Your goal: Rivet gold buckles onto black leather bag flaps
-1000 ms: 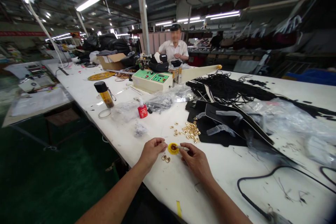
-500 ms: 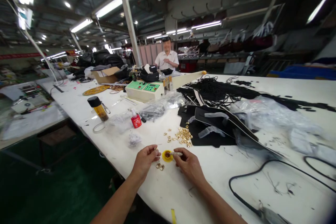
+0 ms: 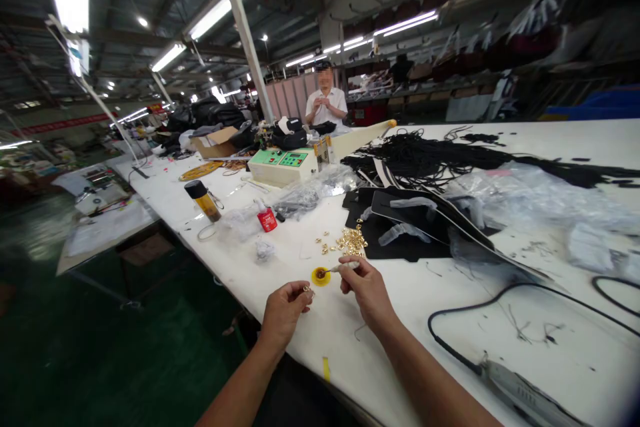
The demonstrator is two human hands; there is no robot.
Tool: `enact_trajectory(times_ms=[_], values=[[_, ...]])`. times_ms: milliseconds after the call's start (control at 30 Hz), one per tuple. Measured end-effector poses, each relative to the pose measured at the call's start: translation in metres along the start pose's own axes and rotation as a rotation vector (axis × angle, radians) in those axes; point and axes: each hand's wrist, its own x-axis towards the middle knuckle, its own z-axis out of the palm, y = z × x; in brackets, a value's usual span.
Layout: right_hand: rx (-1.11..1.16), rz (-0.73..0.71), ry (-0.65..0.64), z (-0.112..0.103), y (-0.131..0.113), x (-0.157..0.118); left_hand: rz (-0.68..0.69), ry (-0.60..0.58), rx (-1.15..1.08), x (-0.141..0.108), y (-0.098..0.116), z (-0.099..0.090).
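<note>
My left hand (image 3: 285,313) pinches a small gold metal fitting (image 3: 307,288) between thumb and fingers, close to the table's front edge. My right hand (image 3: 364,285) grips a thin tool with a pale handle (image 3: 346,267). The dark tip of that tool reaches into a shallow round yellow dish (image 3: 314,279) with something brown in it. A pile of gold fittings (image 3: 351,240) lies just beyond the dish, with a few loose pieces to its left. Which kind of fitting they are is too small to tell.
A red bottle (image 3: 267,219), an amber black-capped bottle (image 3: 204,201) and a green-panelled machine (image 3: 285,167) stand beyond. Black panels (image 3: 400,243) and plastic film (image 3: 530,203) lie right. A corded grey tool (image 3: 525,390) sits front right. A person in white (image 3: 327,107) sits opposite.
My left hand has come down over where two gold fittings lay beside the dish; they no longer show there. The tool's tip now shows inside the dish. The camera view has shifted.
</note>
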Motion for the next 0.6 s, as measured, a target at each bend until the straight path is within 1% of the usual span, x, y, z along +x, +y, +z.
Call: enact_trajectory(times_ms=[67,167,300,433,600], values=[[0.014,0.001,-0.037,0.003,0.000,-0.004,0.017,0.050,0.041,-0.006,-0.009,-0.001],[-0.051,0.003,-0.111,0.010,-0.002,-0.012,0.060,0.118,0.086,-0.015,-0.021,0.000],[-0.174,-0.069,-0.194,0.019,-0.005,-0.022,0.116,0.167,0.133,-0.019,-0.027,0.005],[-0.295,-0.136,-0.206,0.023,-0.003,-0.027,0.146,0.177,0.170,-0.018,-0.025,0.008],[-0.387,-0.169,-0.192,0.023,0.001,-0.026,0.163,0.178,0.195,-0.015,-0.025,0.008]])
